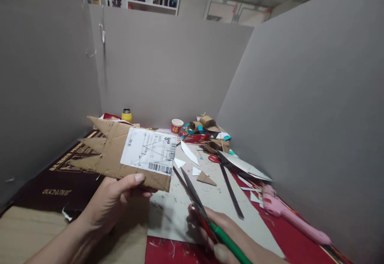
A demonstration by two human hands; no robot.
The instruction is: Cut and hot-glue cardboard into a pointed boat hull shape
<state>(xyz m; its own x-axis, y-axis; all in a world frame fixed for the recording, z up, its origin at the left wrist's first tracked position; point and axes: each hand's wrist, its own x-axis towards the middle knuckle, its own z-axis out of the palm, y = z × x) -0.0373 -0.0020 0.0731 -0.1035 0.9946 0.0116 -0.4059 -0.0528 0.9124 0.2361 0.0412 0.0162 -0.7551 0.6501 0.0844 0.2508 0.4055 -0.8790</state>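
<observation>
My left hand [120, 196] grips a brown cardboard piece [112, 152] by its lower edge, thumb on the front. Three pointed spikes are cut along its left side, and a white shipping label [150, 150] with barcodes covers much of its right half. In my right hand [216, 224] is a pair of scissors [196, 200] with a green and red handle. The blades are slightly parted, pointing up and left, just below the cardboard's right corner and apparently apart from it. A small cardboard triangle [206, 178] lies on the white board beyond the scissors.
Grey panels stand on three sides. A pink glue gun [291, 214] lies at right, near red-handled scissors [214, 159] and a dark strip [231, 192]. A paper cup [177, 126], a yellow jar [127, 115] and cardboard scraps stand at the back. A dark printed box [57, 188] is at left.
</observation>
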